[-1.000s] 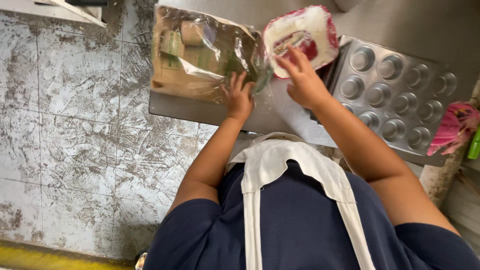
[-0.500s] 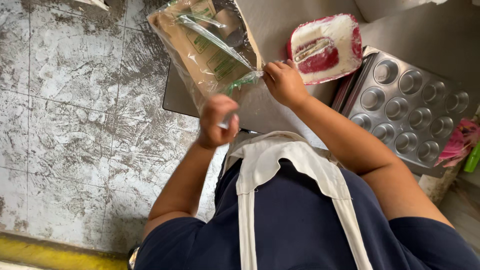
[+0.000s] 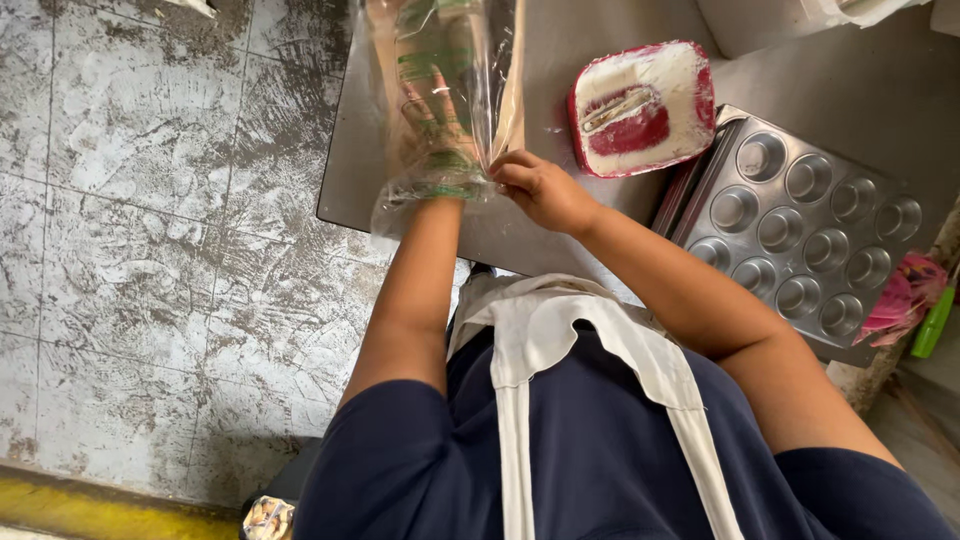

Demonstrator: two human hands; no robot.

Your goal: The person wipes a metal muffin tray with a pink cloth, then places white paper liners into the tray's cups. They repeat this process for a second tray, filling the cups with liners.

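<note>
The person's left hand point(image 3: 432, 120) is pushed wrist-deep inside a clear plastic bag point(image 3: 445, 95) printed with green bands; seen through the film, its fingers are blurred and whether they are spread or curled cannot be told. The left forearm runs straight up from the elbow into the bag's mouth, which gathers around the wrist. The right hand point(image 3: 540, 188) sits just beside that mouth, fingers bent and pinching the bag's crumpled edge, with the right forearm angling in from the lower right. The bag stands lifted over the near part of a grey metal table point(image 3: 560, 60). To the right on the table lies a red container point(image 3: 643, 107) dusted with white flour, and next to it a metal muffin tray point(image 3: 800, 225) with round cups. A white apron point(image 3: 560, 340) over a dark blue shirt fills the foreground.
</note>
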